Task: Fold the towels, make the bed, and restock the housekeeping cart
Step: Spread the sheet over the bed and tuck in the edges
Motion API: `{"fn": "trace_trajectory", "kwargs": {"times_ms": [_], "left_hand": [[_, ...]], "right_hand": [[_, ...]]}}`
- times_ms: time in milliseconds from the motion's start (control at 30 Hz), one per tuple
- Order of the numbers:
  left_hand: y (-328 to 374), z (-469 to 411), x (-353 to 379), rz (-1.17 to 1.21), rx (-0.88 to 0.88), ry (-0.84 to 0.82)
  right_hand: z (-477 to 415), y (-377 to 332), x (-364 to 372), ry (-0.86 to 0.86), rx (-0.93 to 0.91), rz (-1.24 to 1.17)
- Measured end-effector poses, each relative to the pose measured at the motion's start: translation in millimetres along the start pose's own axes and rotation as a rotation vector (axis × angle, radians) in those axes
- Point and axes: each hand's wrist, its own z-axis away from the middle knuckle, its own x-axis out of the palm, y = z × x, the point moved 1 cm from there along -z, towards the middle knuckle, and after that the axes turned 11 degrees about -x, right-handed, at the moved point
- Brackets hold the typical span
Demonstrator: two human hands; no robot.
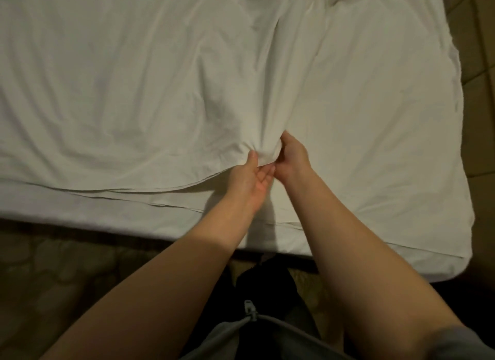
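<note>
A white top sheet (134,91) lies rumpled across the bed, its lower hem curving above the near edge of the mattress (401,225). Near the middle of that hem the cloth is bunched into a small gathered corner (266,152). My left hand (250,177) pinches this bunch from below, thumb on top and fingers under it. My right hand (290,158) grips the same bunch from the right side, fingers curled into the fabric. Creases fan out from the held spot up the bed.
The bed's near edge runs across the frame, with its right corner (455,263) rounded off. Patterned dark carpet (53,279) lies below and to the right of the bed. My grey zipped top (250,312) and dark trousers show at the bottom.
</note>
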Motion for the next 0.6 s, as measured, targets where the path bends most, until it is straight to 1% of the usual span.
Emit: {"fn": "trace_trajectory", "kwargs": {"times_ms": [167, 233, 300, 367, 433, 533, 600], "left_hand": [[-13.4, -6.1, -9.8, 0.019, -0.072, 0.024], [-22.8, -9.8, -4.8, 0.039, -0.090, 0.039], [-35.2, -15.7, -1.8, 0.048, -0.093, 0.064], [-48.4, -19.7, -2.8, 0.068, -0.101, 0.095], [-57.6, -20.6, -5.5, 0.093, -0.097, 0.108], [-64.0, -21.8, -15.8, 0.088, -0.077, 0.157], [-66.1, -24.0, -23.1, 0.062, -0.062, 0.185]], "right_hand": [[-9.9, -26.1, -31.4, 0.103, -0.167, -0.225], [0.4, -24.7, -56.2, 0.093, -0.194, -0.332], [10.8, -19.8, -79.9, 0.049, -0.176, -0.404], [18.1, -18.3, -97.4, -0.012, -0.120, -0.391], [19.4, -21.4, -102.9, -0.056, -0.048, -0.325], [5.6, -33.9, -92.1, -0.086, 0.002, -0.259], [-10.0, -45.9, -80.2, -0.110, 0.009, -0.276]]}}
